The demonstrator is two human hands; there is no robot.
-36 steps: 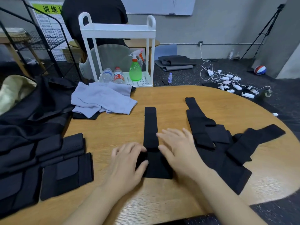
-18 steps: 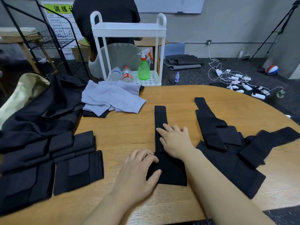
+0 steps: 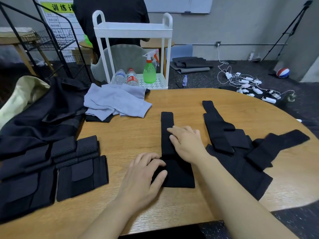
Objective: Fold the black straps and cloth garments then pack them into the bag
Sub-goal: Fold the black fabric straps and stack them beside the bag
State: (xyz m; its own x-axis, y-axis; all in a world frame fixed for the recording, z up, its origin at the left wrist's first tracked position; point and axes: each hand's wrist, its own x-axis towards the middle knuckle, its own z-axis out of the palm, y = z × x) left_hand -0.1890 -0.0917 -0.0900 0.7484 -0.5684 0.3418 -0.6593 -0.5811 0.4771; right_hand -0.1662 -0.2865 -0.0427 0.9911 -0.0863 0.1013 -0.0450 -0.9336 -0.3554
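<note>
A long black strap (image 3: 167,133) lies lengthwise on the wooden table (image 3: 131,133), its wide near end facing me. My left hand (image 3: 145,176) presses flat on that wide end, thumb on the cloth. My right hand (image 3: 187,144) lies flat on the narrow part, fingers stretched toward the far tip. More black straps (image 3: 241,149) lie in a loose heap to the right. Folded black straps (image 3: 74,166) sit at the left. A grey cloth garment (image 3: 117,102) lies crumpled at the back, next to a large black bag (image 3: 43,116).
A white trolley (image 3: 133,30) with bottles and a green spray bottle (image 3: 149,71) stands behind the table. A seated person in black is beyond it. A black wire rack (image 3: 43,42) stands at the far left. Cables and chargers (image 3: 248,83) litter the floor at right.
My right hand has slid away from me along the strap, from the wide end to the narrow part. My left hand stays pressed on the wide end.
</note>
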